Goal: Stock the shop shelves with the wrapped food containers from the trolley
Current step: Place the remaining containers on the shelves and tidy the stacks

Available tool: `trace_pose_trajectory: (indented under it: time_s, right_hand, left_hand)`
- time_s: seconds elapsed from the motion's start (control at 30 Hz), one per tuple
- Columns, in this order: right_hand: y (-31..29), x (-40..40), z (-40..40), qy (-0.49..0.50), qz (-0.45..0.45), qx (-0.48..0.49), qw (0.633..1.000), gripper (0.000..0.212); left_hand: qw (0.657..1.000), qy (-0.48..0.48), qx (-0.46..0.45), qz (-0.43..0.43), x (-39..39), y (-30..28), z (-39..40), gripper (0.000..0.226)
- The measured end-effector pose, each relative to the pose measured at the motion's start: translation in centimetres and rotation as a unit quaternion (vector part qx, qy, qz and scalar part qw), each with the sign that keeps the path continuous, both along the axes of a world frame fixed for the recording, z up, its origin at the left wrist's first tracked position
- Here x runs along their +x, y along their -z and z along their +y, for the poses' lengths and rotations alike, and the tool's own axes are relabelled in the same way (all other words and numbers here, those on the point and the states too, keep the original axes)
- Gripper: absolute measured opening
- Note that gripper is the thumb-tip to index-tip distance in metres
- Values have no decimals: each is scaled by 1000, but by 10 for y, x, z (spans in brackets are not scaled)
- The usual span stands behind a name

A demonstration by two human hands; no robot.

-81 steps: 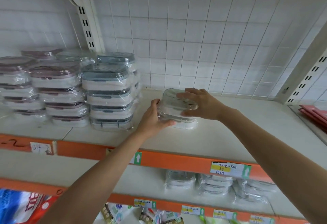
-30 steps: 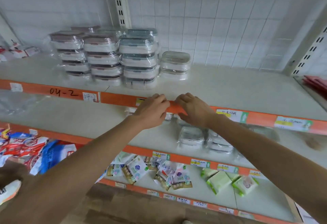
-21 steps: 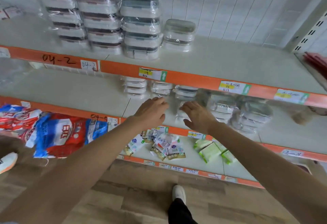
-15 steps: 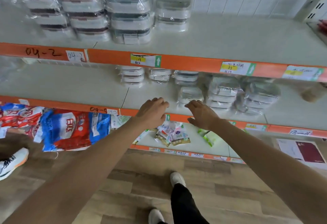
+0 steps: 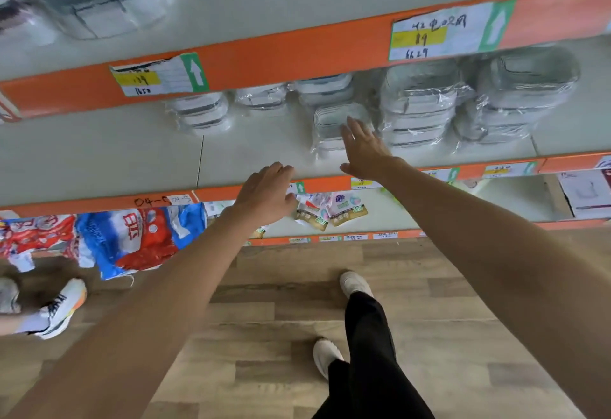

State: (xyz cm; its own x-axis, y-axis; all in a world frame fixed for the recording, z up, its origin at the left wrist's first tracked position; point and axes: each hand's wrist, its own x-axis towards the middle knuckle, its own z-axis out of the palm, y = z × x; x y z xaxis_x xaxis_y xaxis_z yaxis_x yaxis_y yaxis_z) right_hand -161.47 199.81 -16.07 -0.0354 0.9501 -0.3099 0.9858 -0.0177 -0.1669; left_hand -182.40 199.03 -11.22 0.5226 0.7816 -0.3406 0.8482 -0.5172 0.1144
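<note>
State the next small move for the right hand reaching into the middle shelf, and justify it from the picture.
Probably ease the right hand forward onto the small wrapped container. Its straight fingers overlap that container's front, nothing is gripped, and the left hand is also open and empty.

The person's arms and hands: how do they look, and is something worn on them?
Both arms are bare as far as the frame shows. The left hand and the right hand wear no gloves. No sleeve, watch, ring or bracelet can be seen on either.
</note>
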Motion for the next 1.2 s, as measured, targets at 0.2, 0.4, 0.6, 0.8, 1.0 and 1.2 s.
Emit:
trace_pose_trajectory:
  time_s: [0.2, 0.4, 0.6, 0.8, 1.0, 1.2]
  right_hand:
    - [21, -15, -11, -15, 12, -22, 1000, 84]
    - [10, -13, 16, -33, 9, 41, 999, 80]
    - [16, -9, 36, -10, -5, 5, 1000, 89]
    - [24, -5, 44, 24, 11, -10, 1000, 73]
    - [20, -26, 23, -23, 23, 8, 999, 67]
    - [20, -42, 34, -53, 12, 76, 996, 77]
  left_hand:
    - [999, -23, -25, -25, 8, 12, -3, 39]
    - [998, -43, -30, -39, 6, 10, 8, 39]
    - [997, -61, -35, -39, 3, 17, 13, 40]
    - [996, -67, -37, -34, -2, 27, 12, 39]
    - [996, -69, -50, -24, 4, 30, 5, 41]
    - [996, -78, -35, -13, -4, 28, 6, 41]
